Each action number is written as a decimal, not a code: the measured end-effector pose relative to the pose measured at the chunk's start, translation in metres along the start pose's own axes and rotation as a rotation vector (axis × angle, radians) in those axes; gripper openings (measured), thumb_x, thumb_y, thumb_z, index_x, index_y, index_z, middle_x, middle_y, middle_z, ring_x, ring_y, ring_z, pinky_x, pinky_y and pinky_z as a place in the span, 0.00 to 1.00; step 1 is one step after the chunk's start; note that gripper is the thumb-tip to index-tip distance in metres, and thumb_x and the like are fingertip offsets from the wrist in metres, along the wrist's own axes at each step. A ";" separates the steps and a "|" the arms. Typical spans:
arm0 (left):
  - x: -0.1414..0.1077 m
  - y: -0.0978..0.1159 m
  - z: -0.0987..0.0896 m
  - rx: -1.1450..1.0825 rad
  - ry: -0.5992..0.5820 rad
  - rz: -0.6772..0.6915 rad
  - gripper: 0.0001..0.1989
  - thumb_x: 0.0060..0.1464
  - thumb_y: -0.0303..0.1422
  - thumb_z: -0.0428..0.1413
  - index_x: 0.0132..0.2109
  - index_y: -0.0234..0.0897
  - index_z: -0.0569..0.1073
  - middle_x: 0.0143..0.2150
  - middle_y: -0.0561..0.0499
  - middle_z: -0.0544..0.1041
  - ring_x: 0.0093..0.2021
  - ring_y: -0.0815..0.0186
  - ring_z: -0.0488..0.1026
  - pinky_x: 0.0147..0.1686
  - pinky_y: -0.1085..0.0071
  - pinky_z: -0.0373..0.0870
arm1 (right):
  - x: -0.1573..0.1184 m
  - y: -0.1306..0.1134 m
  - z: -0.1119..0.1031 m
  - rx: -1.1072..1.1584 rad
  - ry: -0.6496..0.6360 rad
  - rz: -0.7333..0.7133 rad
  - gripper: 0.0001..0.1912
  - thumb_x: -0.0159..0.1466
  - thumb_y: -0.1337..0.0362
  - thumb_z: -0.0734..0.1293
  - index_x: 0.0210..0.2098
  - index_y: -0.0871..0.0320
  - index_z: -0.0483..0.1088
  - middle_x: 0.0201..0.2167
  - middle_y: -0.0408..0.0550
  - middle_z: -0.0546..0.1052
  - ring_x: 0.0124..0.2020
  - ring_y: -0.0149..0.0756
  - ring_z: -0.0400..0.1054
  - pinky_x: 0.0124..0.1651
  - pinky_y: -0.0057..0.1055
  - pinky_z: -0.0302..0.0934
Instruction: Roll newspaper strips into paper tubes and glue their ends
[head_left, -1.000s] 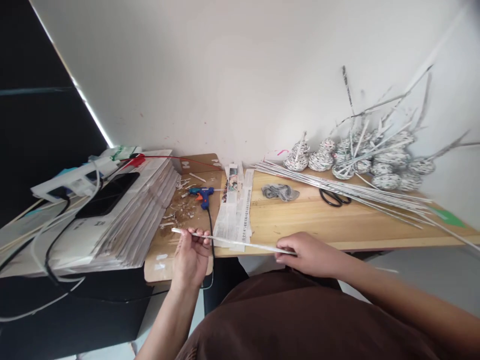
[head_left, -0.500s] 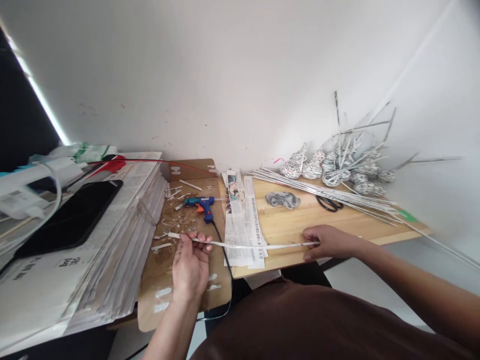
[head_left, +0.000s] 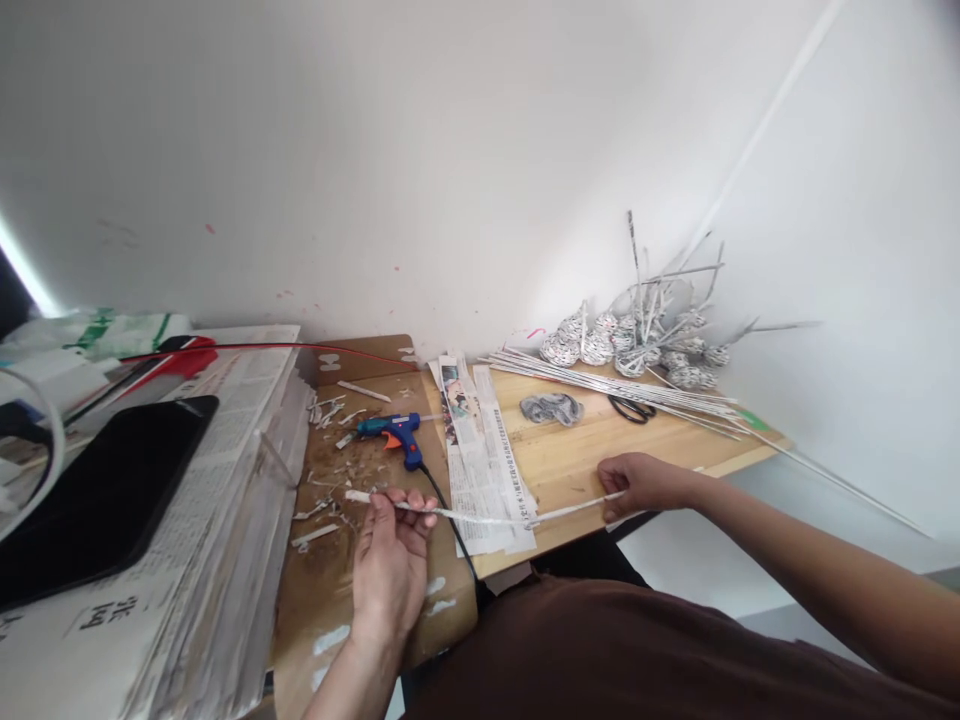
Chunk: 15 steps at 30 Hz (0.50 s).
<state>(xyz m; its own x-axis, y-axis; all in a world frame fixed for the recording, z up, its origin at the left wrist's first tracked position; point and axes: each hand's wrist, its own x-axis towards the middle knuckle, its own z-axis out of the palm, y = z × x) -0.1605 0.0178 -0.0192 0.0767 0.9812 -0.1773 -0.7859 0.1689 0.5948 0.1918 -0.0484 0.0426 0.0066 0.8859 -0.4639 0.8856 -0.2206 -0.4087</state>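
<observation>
A thin rolled newspaper stick (head_left: 487,519) stretches between my two hands above the front of the table, sagging slightly in the middle. My left hand (head_left: 394,550), palm up, pinches it near its whitish left end, which pokes out past the thumb. Fingers of my right hand (head_left: 637,485) are closed around the other end. Under the stick lie cut newspaper strips (head_left: 487,460). Beyond my left hand a blue glue gun (head_left: 401,432) rests on a brown board (head_left: 360,360) strewn with paper scraps.
A tall newspaper stack (head_left: 247,450) stands at left, with a black phone (head_left: 127,480) on top. Farther right lie a grey crumpled bundle (head_left: 551,408), black-handled scissors (head_left: 631,409), a bunch of paper sticks (head_left: 607,385) and several woven paper shapes (head_left: 637,340) by the wall.
The view has shifted, with the table things sliding left in it. My right hand has come a little closer to my left, and the stick bends slightly more.
</observation>
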 end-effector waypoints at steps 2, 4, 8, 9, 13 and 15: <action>0.002 0.001 -0.001 0.004 0.010 0.006 0.15 0.51 0.43 0.62 0.33 0.36 0.70 0.30 0.52 0.71 0.33 0.66 0.73 0.29 0.74 0.72 | -0.002 -0.003 0.000 -0.038 0.004 -0.005 0.21 0.47 0.49 0.74 0.25 0.56 0.63 0.23 0.39 0.68 0.27 0.31 0.60 0.27 0.27 0.49; 0.003 0.001 -0.003 0.009 0.013 0.025 0.15 0.51 0.43 0.62 0.33 0.36 0.70 0.30 0.52 0.71 0.33 0.66 0.73 0.29 0.74 0.72 | -0.003 -0.006 0.000 -0.080 0.016 -0.010 0.20 0.48 0.49 0.74 0.26 0.56 0.64 0.24 0.40 0.70 0.28 0.32 0.62 0.28 0.27 0.50; 0.003 0.002 -0.005 0.015 0.046 0.045 0.14 0.50 0.41 0.63 0.33 0.36 0.70 0.30 0.52 0.72 0.33 0.66 0.74 0.28 0.74 0.72 | -0.004 -0.009 0.002 -0.141 0.061 -0.020 0.18 0.48 0.51 0.74 0.26 0.56 0.67 0.27 0.42 0.72 0.30 0.34 0.64 0.29 0.28 0.50; 0.003 0.002 -0.005 0.021 0.063 0.047 0.14 0.50 0.41 0.63 0.33 0.36 0.70 0.30 0.52 0.72 0.33 0.65 0.74 0.28 0.74 0.73 | -0.004 -0.009 0.002 -0.151 0.070 -0.031 0.18 0.48 0.51 0.74 0.26 0.56 0.67 0.27 0.42 0.73 0.30 0.35 0.64 0.29 0.28 0.50; 0.002 0.005 -0.005 0.038 0.151 0.078 0.10 0.55 0.38 0.59 0.33 0.36 0.71 0.31 0.52 0.72 0.33 0.66 0.73 0.27 0.75 0.73 | -0.003 -0.002 -0.005 -0.121 0.017 -0.147 0.18 0.48 0.51 0.75 0.26 0.57 0.69 0.26 0.42 0.73 0.29 0.35 0.65 0.28 0.27 0.51; 0.001 0.006 -0.005 0.048 0.190 0.077 0.09 0.58 0.37 0.55 0.33 0.36 0.71 0.31 0.52 0.71 0.32 0.67 0.73 0.25 0.75 0.72 | 0.002 0.003 -0.015 0.002 -0.116 -0.257 0.17 0.52 0.50 0.73 0.29 0.57 0.72 0.26 0.43 0.74 0.29 0.34 0.66 0.28 0.27 0.54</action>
<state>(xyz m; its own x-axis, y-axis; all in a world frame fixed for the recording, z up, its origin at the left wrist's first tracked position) -0.1682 0.0194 -0.0195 -0.1036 0.9568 -0.2718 -0.7542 0.1026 0.6486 0.2010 -0.0416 0.0522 -0.2709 0.8604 -0.4317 0.8507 0.0042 -0.5256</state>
